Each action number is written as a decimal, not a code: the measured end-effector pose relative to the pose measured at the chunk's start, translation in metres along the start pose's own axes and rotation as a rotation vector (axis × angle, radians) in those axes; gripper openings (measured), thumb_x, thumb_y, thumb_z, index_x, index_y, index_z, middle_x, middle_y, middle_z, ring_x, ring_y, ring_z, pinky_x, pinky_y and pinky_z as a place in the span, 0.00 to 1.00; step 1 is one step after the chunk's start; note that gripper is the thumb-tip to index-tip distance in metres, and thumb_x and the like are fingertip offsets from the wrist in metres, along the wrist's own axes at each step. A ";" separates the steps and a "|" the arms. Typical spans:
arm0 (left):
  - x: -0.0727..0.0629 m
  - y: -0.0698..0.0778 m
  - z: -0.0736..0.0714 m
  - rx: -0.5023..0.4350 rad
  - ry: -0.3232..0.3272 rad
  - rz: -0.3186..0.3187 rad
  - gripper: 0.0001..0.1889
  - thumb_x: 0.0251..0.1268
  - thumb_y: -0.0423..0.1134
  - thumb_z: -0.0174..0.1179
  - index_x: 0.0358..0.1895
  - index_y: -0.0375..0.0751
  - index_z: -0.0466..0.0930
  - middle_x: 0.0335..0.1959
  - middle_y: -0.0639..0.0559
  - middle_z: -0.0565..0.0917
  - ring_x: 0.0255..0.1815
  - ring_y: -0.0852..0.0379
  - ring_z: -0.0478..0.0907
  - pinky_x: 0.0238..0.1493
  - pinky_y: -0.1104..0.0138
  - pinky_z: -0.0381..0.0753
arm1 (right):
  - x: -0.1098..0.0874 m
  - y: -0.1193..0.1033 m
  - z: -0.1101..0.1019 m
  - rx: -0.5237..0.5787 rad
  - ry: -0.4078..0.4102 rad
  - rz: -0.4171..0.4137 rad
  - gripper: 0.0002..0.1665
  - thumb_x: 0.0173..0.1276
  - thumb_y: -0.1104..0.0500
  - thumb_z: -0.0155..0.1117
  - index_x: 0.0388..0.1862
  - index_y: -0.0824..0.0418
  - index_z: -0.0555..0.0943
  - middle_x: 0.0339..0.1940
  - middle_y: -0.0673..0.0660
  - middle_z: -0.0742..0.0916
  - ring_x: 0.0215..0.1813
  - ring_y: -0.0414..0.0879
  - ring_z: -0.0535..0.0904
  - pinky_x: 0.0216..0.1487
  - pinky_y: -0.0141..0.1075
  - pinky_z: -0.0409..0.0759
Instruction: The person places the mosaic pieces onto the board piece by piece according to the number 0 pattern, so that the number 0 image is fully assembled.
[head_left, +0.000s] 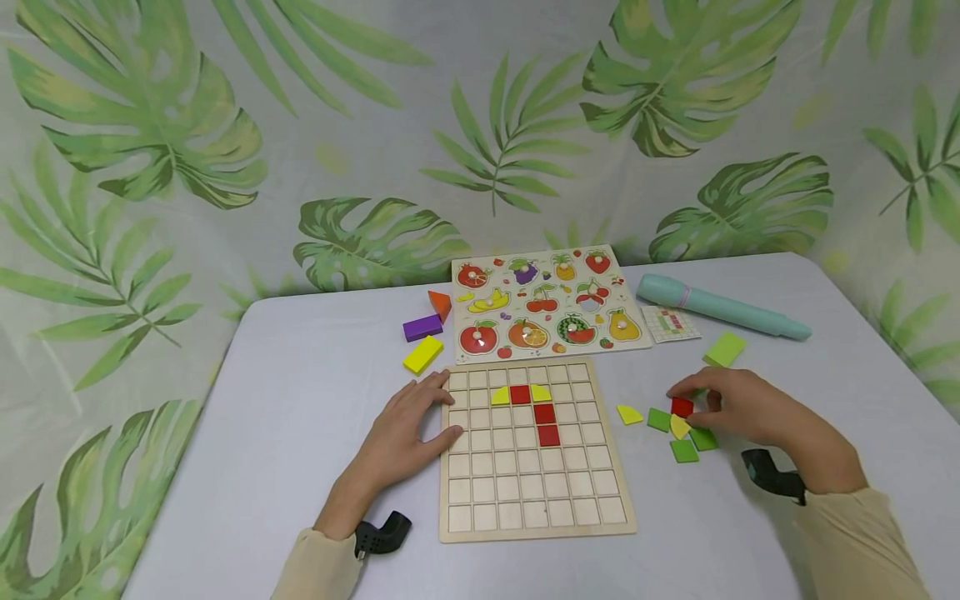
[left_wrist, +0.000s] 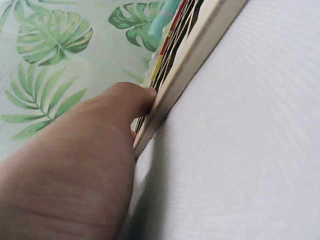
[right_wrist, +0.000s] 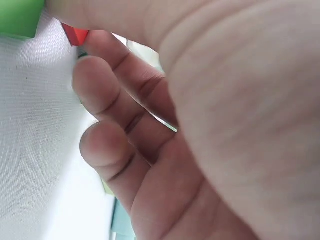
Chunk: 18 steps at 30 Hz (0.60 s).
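A wooden grid board (head_left: 487, 492) lies on the table, bearing red square tiles (head_left: 544, 413) and two yellow quarter-round tiles (head_left: 501, 397) in its upper rows. My left hand (head_left: 405, 425) rests on the board's left border, thumb and fingertips over the rim; the left wrist view shows the thumb (left_wrist: 135, 97) on that edge. Right of the board, my right hand (head_left: 738, 404) pinches a red tile (head_left: 682, 407) between thumb and index finger. The right wrist view catches only a corner of this red tile (right_wrist: 75, 35). Around it lie a yellow quarter-round tile (head_left: 678, 427) and several green tiles (head_left: 684, 451).
Behind the grid board lies a fruit peg puzzle (head_left: 517, 319). Beside it are a small patterned card (head_left: 670, 325) and a teal pen-shaped object (head_left: 727, 308). Purple (head_left: 422, 327), yellow (head_left: 423, 355) and orange blocks (head_left: 440, 305) sit at the back left. A light green block (head_left: 724, 349) lies right.
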<state>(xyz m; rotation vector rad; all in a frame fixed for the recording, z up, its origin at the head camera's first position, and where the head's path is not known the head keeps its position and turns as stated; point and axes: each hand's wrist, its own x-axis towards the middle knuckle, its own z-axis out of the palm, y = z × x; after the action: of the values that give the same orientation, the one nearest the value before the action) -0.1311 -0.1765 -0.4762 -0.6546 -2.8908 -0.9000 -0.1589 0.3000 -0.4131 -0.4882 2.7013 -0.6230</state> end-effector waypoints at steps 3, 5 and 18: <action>0.000 0.000 0.000 0.004 -0.004 -0.003 0.19 0.69 0.53 0.66 0.56 0.50 0.78 0.80 0.54 0.66 0.82 0.54 0.60 0.84 0.52 0.54 | 0.001 -0.001 0.000 -0.011 -0.001 0.006 0.24 0.63 0.56 0.77 0.58 0.58 0.86 0.37 0.47 0.82 0.33 0.43 0.71 0.27 0.31 0.72; 0.000 0.000 0.000 0.006 -0.008 -0.008 0.19 0.69 0.53 0.66 0.56 0.50 0.78 0.80 0.55 0.66 0.82 0.55 0.60 0.84 0.53 0.54 | 0.001 -0.002 0.000 -0.008 0.003 0.016 0.25 0.63 0.55 0.77 0.59 0.59 0.85 0.37 0.48 0.81 0.33 0.43 0.71 0.26 0.31 0.71; 0.000 0.001 -0.001 0.003 -0.011 -0.012 0.19 0.69 0.53 0.66 0.57 0.50 0.78 0.81 0.55 0.65 0.82 0.55 0.59 0.84 0.53 0.54 | 0.005 -0.021 0.002 0.017 0.104 -0.133 0.22 0.64 0.61 0.75 0.58 0.58 0.86 0.46 0.49 0.85 0.29 0.36 0.69 0.26 0.29 0.71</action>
<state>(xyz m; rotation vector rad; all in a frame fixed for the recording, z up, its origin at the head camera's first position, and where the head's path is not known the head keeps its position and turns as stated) -0.1311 -0.1763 -0.4754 -0.6444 -2.9080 -0.8957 -0.1568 0.2797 -0.4066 -0.6527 2.7744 -0.7257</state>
